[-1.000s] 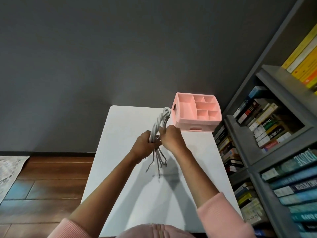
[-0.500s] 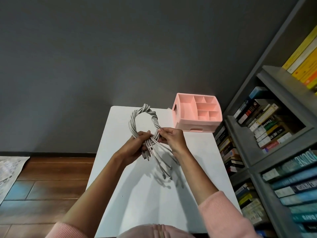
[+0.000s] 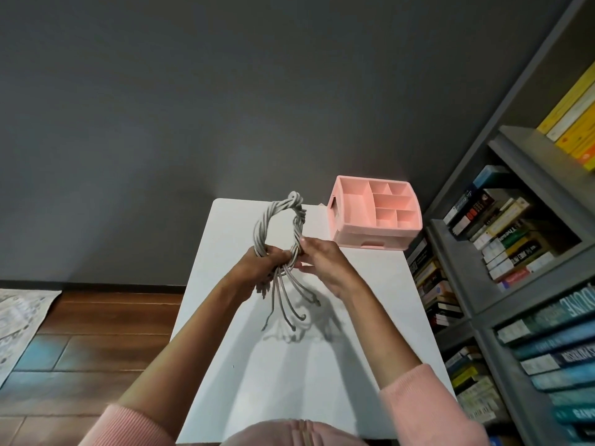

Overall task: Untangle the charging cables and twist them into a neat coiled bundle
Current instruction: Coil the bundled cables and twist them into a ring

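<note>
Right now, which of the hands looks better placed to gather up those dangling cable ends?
Probably the right hand. The left hand is clenched around the base of the twisted cable loop, anchoring it, while the right pinches it only lightly and sits just above the loose ends.

Where the cable loop [image 3: 279,224] closes, the left hand [image 3: 259,268] and right hand [image 3: 323,263] cover it (the crossing cannot be seen). Plug ends [image 3: 291,320] are too small to identify. The worktop [image 3: 370,317] near edge lies behind pink sleeves [image 3: 428,410]; bookshelf [image 3: 528,284] runs off right
</note>
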`<state>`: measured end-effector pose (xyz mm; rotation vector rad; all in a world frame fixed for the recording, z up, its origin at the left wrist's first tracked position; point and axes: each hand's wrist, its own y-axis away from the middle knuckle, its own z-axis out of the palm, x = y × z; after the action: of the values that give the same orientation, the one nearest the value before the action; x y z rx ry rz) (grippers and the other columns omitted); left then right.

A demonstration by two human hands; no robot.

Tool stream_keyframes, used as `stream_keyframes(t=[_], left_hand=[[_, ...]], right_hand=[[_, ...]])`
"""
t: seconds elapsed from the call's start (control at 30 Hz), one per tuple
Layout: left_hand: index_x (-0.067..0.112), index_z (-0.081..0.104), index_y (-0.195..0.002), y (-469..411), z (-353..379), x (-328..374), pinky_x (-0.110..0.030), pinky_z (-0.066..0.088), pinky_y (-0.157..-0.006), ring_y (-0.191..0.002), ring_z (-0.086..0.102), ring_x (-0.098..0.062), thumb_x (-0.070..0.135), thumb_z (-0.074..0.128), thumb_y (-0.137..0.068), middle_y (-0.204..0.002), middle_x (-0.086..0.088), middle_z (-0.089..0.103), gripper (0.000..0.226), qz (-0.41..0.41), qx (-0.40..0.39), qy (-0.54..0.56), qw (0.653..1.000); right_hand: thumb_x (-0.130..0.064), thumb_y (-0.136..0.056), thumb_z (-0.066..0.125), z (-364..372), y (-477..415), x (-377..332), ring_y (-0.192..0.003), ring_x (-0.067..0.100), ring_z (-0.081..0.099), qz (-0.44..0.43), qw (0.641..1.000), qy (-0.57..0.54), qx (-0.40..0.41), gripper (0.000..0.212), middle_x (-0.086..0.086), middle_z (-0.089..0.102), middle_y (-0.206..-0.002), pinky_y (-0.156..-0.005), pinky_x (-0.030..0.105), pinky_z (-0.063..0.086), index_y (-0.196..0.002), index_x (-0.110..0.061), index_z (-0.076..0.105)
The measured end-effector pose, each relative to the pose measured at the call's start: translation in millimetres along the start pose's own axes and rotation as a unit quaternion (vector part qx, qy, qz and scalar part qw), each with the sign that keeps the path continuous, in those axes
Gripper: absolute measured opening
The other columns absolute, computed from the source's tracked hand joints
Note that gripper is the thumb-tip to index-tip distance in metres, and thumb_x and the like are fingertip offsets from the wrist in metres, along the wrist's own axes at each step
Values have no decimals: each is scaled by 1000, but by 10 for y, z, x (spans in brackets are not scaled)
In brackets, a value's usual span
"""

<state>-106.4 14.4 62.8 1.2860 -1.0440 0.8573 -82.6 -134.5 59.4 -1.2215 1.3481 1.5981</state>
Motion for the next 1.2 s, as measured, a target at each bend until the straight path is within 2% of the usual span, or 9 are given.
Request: stream_keyframes(t=[0.13, 0.3, 0.47, 0.57, 0.63, 0.73, 0.8, 0.97, 1.2], left_hand=[[1, 61, -83, 18, 147, -49, -20, 47, -62, -68, 67, -9, 6, 60, -92, -75, -6, 72, 10, 33, -4, -19, 999], [-4, 60, -88, 116, 209, 2, -13, 30, -36, -42, 45, -7, 8, 58, -92, -77, -7, 72, 13, 16, -39, -9, 999], [11, 73, -79, 89, 93, -27, -20, 38, -45, -52, 48, -10, 21, 55, -94, -74, -1, 72, 25, -81, -65, 132, 986], [16, 73, -66, 48, 34, -42, -26, 23, -50, -53, 26, -11, 29, 58, -91, -61, -1, 53, 32, -105, -57, 165, 979], [16, 68, -70, 59, 22, -36, -24, 25, -47, -47, 30, -10, 29, 61, -88, -64, -6, 45, 24, -104, -55, 165, 979], [9, 68, -87, 100, 27, -6, -19, 42, -42, -49, 57, -10, 18, 56, -94, -75, -6, 71, 17, -77, -44, 154, 984], [9, 68, -88, 119, 20, 22, -18, 36, -35, -43, 52, -10, 18, 55, -94, -83, -6, 74, 17, -63, -37, 108, 991], [10, 67, -89, 122, -6, 64, -17, 29, -34, -36, 44, -8, 20, 55, -95, -91, -10, 74, 16, -52, -45, 68, 995], [10, 68, -99, 133, 50, 56, -22, 42, -46, -45, 56, -7, 22, 50, -96, -81, -1, 74, 22, -129, -103, 191, 968]], right_hand=[[-22, -96, 56, 5, -153, -218, -73, 21, 53, 65, 996, -14, 59, 20, 11, 55, -76, -75, 35, 42, -86, -5, 59], [8, -92, 42, 77, -192, -267, -60, 11, 44, 123, 980, -144, 68, 26, 6, 52, -67, -54, 23, 36, -74, -9, 50], [7, -94, 40, 60, -85, -185, -64, 8, 50, 11, 980, -193, -35, 29, 1, 58, -81, -46, 22, 36, -102, -16, 55], [-1, -99, 35, 66, -62, -113, -88, 2, 60, -61, 981, -165, -81, 34, -4, 65, -105, -61, 19, 46, -127, -15, 48], [-2, -101, 33, 104, -37, -68, -101, 4, 61, -89, 984, -133, -82, 38, 1, 61, -118, -77, 14, 47, -137, -10, 40], [-10, -103, 34, 113, -6, -82, -106, 9, 60, -98, 986, -87, -102, 32, 4, 60, -122, -88, 21, 43, -134, -14, 40], [-23, -104, 32, 68, -6, -133, -106, 14, 61, -86, 986, -100, -106, 31, 7, 61, -121, -95, 28, 42, -130, -12, 44], [-17, -102, 37, -88, 1, -143, -100, 17, 67, -63, 984, -118, -114, 34, 16, 63, -117, -90, 27, 53, -132, -2, 47], [-6, -97, 42, -104, 56, -55, -115, 16, 62, -90, 965, -207, -133, 37, 6, 65, -121, -98, 24, 47, -133, -6, 46]])
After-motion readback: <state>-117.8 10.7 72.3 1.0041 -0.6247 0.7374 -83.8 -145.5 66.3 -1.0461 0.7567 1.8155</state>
